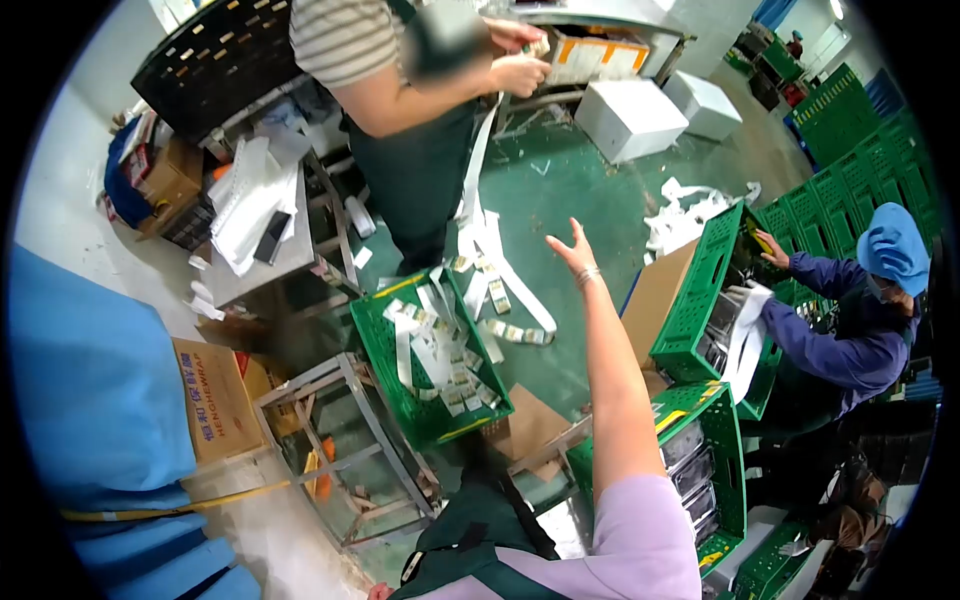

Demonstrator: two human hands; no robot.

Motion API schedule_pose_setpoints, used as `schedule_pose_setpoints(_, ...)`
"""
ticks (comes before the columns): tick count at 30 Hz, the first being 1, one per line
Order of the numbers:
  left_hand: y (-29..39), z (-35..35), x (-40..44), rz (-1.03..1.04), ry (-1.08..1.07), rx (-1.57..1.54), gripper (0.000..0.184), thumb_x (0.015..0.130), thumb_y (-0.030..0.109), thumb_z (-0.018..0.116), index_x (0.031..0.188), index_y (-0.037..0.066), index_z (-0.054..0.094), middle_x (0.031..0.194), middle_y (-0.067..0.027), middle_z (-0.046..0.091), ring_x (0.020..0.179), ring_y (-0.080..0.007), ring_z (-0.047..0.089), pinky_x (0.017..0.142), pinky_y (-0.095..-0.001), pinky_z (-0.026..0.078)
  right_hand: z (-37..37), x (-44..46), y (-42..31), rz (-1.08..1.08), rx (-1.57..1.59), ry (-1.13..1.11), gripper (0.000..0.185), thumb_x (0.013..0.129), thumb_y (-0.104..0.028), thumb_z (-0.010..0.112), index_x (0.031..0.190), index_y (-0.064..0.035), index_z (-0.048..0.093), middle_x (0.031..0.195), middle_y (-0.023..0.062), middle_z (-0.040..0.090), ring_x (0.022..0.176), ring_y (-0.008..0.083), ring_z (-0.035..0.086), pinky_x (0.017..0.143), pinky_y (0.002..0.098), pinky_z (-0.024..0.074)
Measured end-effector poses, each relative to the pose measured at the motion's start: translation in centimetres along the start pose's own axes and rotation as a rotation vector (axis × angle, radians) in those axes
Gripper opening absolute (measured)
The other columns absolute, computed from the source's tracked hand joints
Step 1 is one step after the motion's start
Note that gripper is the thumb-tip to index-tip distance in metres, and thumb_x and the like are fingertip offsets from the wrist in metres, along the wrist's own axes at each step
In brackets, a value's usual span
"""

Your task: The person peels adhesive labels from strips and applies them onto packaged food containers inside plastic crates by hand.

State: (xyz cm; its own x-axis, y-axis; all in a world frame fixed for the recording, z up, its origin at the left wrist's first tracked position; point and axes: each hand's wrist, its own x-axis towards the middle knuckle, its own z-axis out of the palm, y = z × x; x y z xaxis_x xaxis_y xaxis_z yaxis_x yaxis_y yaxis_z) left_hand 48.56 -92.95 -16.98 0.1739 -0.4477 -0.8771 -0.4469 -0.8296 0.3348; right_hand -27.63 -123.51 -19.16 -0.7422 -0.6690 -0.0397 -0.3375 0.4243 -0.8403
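My right hand [573,252] reaches forward over the green floor with its fingers apart and nothing in it; a bracelet is on the wrist. Left of that hand, a green plastic crate [463,432] holds white strips and several printed labels [462,388]. More label strips [515,332] lie on the floor beside the crate, apart from my hand. Only a small bit of my left hand [380,592] shows at the bottom edge, its fingers hidden. Below my right forearm, another green crate [735,470] contains clear plastic packs [688,460].
A person in a striped shirt [345,45] stands ahead, handling a long white strip [480,160]. At right, a person in a blue cap [893,248] works at a tilted green crate [690,345]. A metal frame [350,450] stands left; white boxes [628,118] lie farther off.
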Motion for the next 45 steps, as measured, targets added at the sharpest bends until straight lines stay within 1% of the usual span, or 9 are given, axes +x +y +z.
schedule_pose_setpoints(6, -4.3, -4.6, 4.0, 0.139, -0.041, 0.087, 0.021, 0.085, 0.018, 0.053, 0.099, 0.002, 0.056, 0.074, -0.0045, 0.058, 0.059, -0.0121, 0.052, 0.050, -0.0229, 0.043, 2.4, -7.7, 12.7, 0.470, 0.076, 0.018, 0.072, 0.067, -0.039, 0.072, 0.127, -0.0108, 0.042, 0.126, 0.0161, 0.043, 0.112, 0.0248, 0.044, 0.087, 0.0352, 0.0400)
schedule_pose_setpoints(11, 7.2, -2.5, 12.5, 0.391, 0.043, 0.574, 0.033, 0.080, 0.017, 0.057, 0.109, -0.001, 0.053, 0.098, -0.0153, 0.058, 0.092, -0.0244, 0.054, 0.083, -0.0332, 0.042, 7.2, -14.8, 21.5, 0.424, -0.161, 0.024, 0.032, 0.074, -0.028, 0.066, 0.101, -0.0101, 0.063, 0.099, 0.0103, 0.063, 0.092, 0.0195, 0.058, 0.081, 0.0303, 0.0435)
schedule_pose_setpoints(19, 21.1, 7.6, 30.9, 0.486, 0.113, 0.198, 0.075, 0.080, 0.024, 0.062, 0.135, -0.001, 0.017, 0.129, -0.0145, 0.035, 0.115, -0.0224, 0.038, 0.095, -0.0295, 0.031, 19.3, -18.0, 31.7, 0.517, -0.218, -0.306, 0.034, 0.077, -0.027, 0.057, 0.108, -0.0148, 0.060, 0.115, 0.0133, 0.053, 0.108, 0.0271, 0.049, 0.092, 0.0348, 0.0374)
schedule_pose_setpoints(24, 21.3, 13.5, 35.6, 0.113, 0.207, 0.338, 0.071, 0.082, 0.019, 0.059, 0.134, 0.000, 0.015, 0.132, -0.0127, 0.028, 0.119, -0.0212, 0.030, 0.096, -0.0284, 0.027, 29.1, -15.7, 37.5, 0.546, -0.057, -0.360, 0.030, 0.083, -0.034, 0.047, 0.108, -0.0235, 0.060, 0.125, 0.0163, 0.045, 0.122, 0.0315, 0.035, 0.099, 0.0379, 0.0302)
schedule_pose_setpoints(32, 18.9, 13.1, 36.7, 0.260, 0.299, 0.443, 0.062, 0.083, 0.010, 0.046, 0.132, -0.004, 0.010, 0.134, -0.0228, 0.022, 0.124, -0.0317, 0.026, 0.102, -0.0336, 0.019, 37.5, -13.4, 44.5, 0.628, -0.258, -0.605, 0.043, 0.084, -0.043, 0.037, 0.107, -0.0156, 0.060, 0.122, 0.0162, 0.048, 0.119, 0.0346, 0.037, 0.098, 0.0402, 0.0314)
schedule_pose_setpoints(36, 17.6, 11.6, 37.5, 0.351, 0.272, 0.588, 0.064, 0.083, 0.016, 0.050, 0.129, -0.008, 0.013, 0.131, -0.0256, 0.025, 0.121, -0.0334, 0.030, 0.100, -0.0346, 0.022, 34.0, -15.5, 39.5, 0.706, -0.246, -0.412, 0.035, 0.084, -0.032, 0.046, 0.093, -0.0021, 0.061, 0.098, 0.0192, 0.058, 0.093, 0.0350, 0.054, 0.078, 0.0375, 0.0433)
schedule_pose_setpoints(38, 19.7, 12.2, 37.1, 0.236, 0.215, 0.751, 0.064, 0.082, 0.019, 0.053, 0.126, -0.010, 0.016, 0.128, -0.0259, 0.029, 0.118, -0.0333, 0.034, 0.099, -0.0349, 0.026, 30.2, -16.5, 35.4, 0.431, -0.124, 0.176, 0.027, 0.081, -0.026, 0.052, 0.088, -0.0008, 0.061, 0.088, 0.0167, 0.060, 0.084, 0.0329, 0.056, 0.073, 0.0364, 0.0439)
schedule_pose_setpoints(43, 20.9, 10.9, 38.5, 0.127, 0.009, 0.574, 0.069, 0.075, 0.014, 0.061, 0.128, -0.004, 0.022, 0.122, -0.0247, 0.038, 0.113, -0.0339, 0.040, 0.096, -0.0337, 0.032, 22.8, -22.2, 23.3, 0.374, 0.085, 0.349, 0.015, 0.076, -0.016, 0.060, 0.079, -0.0028, 0.052, 0.079, 0.0128, 0.056, 0.075, 0.0277, 0.054, 0.069, 0.0346, 0.0422)
schedule_pose_setpoints(45, 22.3, 12.2, 34.4, 0.571, 0.004, 0.786, 0.071, 0.071, 0.012, 0.064, 0.129, -0.002, 0.025, 0.125, -0.0238, 0.037, 0.114, -0.0348, 0.040, 0.097, -0.0357, 0.032, 20.4, -25.9, 18.5, 0.331, 0.217, 0.287, 0.015, 0.076, -0.013, 0.059, 0.082, -0.0038, 0.050, 0.079, 0.0111, 0.055, 0.075, 0.0242, 0.054, 0.070, 0.0326, 0.0421)
